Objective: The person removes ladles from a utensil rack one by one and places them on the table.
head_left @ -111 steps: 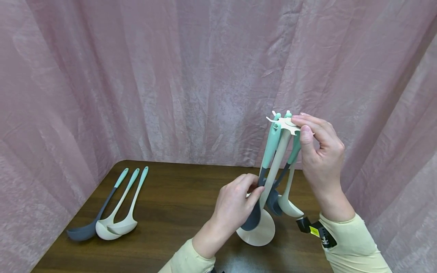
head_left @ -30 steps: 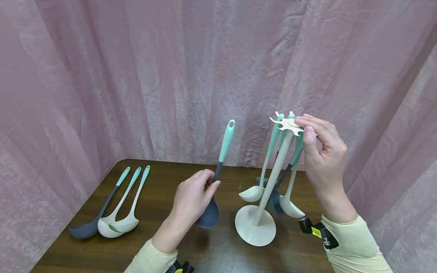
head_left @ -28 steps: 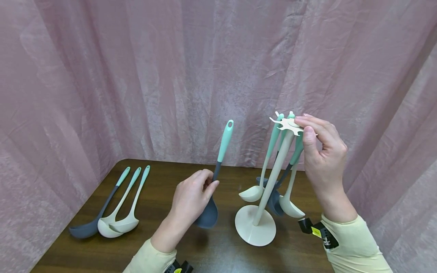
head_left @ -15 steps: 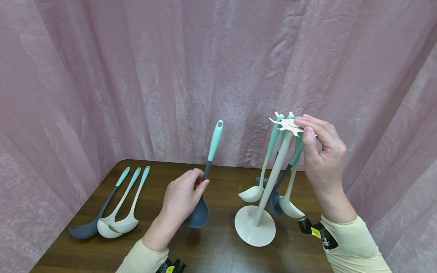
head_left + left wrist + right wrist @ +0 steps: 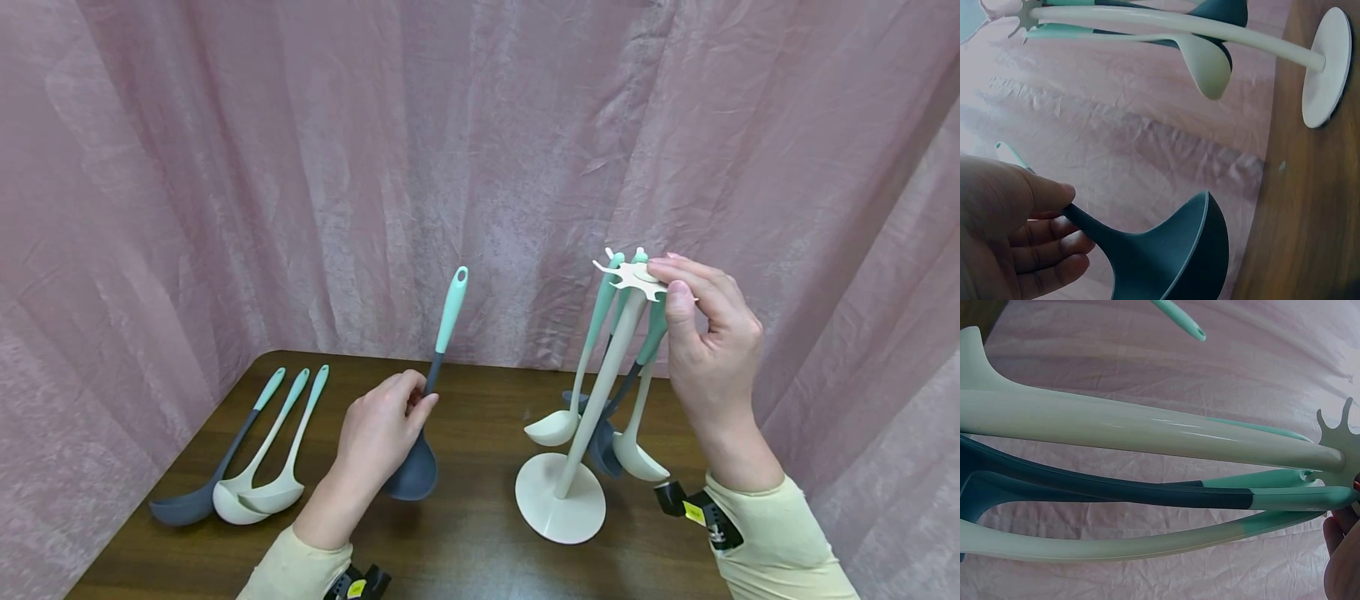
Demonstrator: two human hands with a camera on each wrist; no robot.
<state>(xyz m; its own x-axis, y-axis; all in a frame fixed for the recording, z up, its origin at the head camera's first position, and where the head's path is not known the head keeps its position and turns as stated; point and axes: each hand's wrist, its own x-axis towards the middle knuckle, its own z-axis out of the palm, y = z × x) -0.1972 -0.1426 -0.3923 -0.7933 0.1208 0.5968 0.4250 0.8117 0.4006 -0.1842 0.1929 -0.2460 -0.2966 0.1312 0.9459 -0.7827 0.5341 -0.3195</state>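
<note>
My left hand (image 5: 378,429) pinches a dark grey ladle (image 5: 416,473) with a mint handle by its shank, between thumb and fingers. It is held bowl down, handle tip up and leaning slightly right, close over the table. In the left wrist view the ladle's bowl (image 5: 1169,253) fills the lower middle. My right hand (image 5: 712,329) grips the hooked top of a white utensil stand (image 5: 602,400) with thumb and fingers. White ladles (image 5: 555,427) and dark ladles (image 5: 606,450) hang from its hooks; some overlap behind the pole.
Three ladles lie side by side at the table's left: a dark one (image 5: 183,507) and two white ones (image 5: 277,495) with overlapping bowls. The stand's round base (image 5: 561,521) rests on the brown table (image 5: 472,542). A pink curtain (image 5: 450,183) hangs behind.
The dark ladle in my left hand was at the stand earlier. It has come away and keeps moving left, toward the lying ladles. My right hand stays on the stand's top.
</note>
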